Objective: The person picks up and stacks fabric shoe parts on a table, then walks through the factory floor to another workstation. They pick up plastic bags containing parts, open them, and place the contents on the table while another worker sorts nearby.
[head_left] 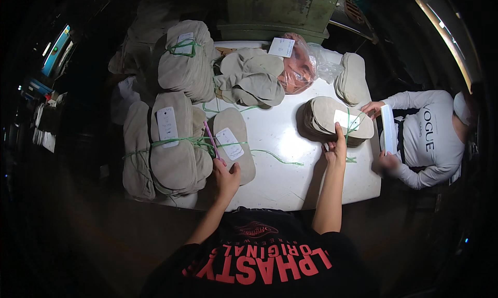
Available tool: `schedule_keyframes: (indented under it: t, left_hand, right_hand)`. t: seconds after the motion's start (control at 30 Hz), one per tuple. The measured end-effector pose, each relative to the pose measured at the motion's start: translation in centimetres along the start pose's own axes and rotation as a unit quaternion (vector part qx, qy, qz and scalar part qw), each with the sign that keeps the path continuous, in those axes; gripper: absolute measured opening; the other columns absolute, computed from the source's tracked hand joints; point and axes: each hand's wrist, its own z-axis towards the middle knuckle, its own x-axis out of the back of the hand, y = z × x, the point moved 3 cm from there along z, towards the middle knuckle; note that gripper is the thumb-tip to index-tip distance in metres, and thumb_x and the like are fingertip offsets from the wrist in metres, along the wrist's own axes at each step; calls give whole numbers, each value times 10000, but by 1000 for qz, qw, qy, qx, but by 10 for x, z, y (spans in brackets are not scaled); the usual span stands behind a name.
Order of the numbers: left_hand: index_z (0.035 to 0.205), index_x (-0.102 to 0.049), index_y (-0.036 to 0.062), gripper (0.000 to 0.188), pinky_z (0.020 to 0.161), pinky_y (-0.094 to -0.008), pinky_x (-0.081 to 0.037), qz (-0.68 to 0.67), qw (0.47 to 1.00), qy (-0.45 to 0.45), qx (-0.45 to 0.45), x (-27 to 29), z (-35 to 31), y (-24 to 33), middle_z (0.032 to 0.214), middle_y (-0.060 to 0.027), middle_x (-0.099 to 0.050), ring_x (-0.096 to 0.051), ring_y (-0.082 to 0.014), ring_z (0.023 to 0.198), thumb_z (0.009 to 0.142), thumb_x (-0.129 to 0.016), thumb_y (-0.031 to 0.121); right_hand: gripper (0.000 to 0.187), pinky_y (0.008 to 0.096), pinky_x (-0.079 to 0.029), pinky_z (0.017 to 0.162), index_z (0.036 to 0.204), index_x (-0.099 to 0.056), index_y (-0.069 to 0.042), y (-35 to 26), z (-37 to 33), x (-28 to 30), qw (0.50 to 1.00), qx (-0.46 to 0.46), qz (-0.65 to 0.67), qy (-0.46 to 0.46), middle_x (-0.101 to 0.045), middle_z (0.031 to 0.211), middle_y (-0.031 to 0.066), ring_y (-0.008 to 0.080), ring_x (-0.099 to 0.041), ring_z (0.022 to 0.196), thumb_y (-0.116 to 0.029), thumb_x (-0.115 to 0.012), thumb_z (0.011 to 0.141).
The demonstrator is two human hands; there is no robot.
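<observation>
My left hand point(226, 179) is closed round the lower end of a slim pink tool point(210, 137), whose kind I cannot make out. It is over a grey insole-shaped piece point(234, 122) with a handwritten tag, beside a bundle of insole pieces point(168, 168) tied with green string. On the right, my right hand point(337, 146) grips the near edge of a stack of similar pieces point(320, 111). One finger reaches up onto the white tag point(346, 119) on top, and green string crosses this stack. The underside of the grip is hidden.
Another tied bundle point(184, 64), a loose heap of pieces point(254, 75) and a clear bag of orange material point(298, 64) are along the far side of the white table point(275, 181). A smaller stack point(353, 77) is at the far right. A co-worker point(433, 137) holds a pale strip there.
</observation>
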Motion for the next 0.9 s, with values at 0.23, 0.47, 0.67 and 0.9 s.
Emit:
schedule_keyframes:
  t: [0.23, 0.47, 0.67, 0.9]
  left_hand:
    - [989, -411, -11, 395, 739, -474, -444, -136, 988, 40, -69, -1, 5, -3, 892, -200, -504, -559, -396, 832, 786, -727, 109]
    - [926, -400, 51, 411, 709, -388, -420, -218, 974, -67, -1, 19, 1, 10, 844, -127, -458, -486, -268, 771, 712, -742, 128]
    - [928, -402, 70, 409, 708, -352, -410, -269, 959, -84, -41, 67, -4, 36, 843, -76, -426, -445, -192, 777, 702, -738, 127]
    - [893, -381, 132, 373, 641, -272, -304, -441, 884, -152, 22, 129, -23, 63, 829, 31, -296, -318, -100, 724, 728, -715, 121]
  right_hand:
    - [696, 423, -366, 840, 1224, -616, -201, -14, 35, -16, 994, 76, 38, -70, -642, 1173, 12, 164, -562, 1007, -632, -786, 704]
    - [679, 326, -326, 649, 954, -612, -179, -23, 14, -9, 997, -71, 0, -6, -552, 783, -13, 123, -467, 675, -721, -801, 593]
    - [620, 311, -270, 548, 921, -622, -193, 11, -19, 8, 993, -84, -51, -60, -456, 626, -31, 130, -362, 515, -726, -773, 645]
    - [534, 221, -348, 470, 1117, -608, -168, 68, -94, 19, 980, -22, -56, -189, -616, 866, 13, 112, -431, 502, -581, -747, 809]
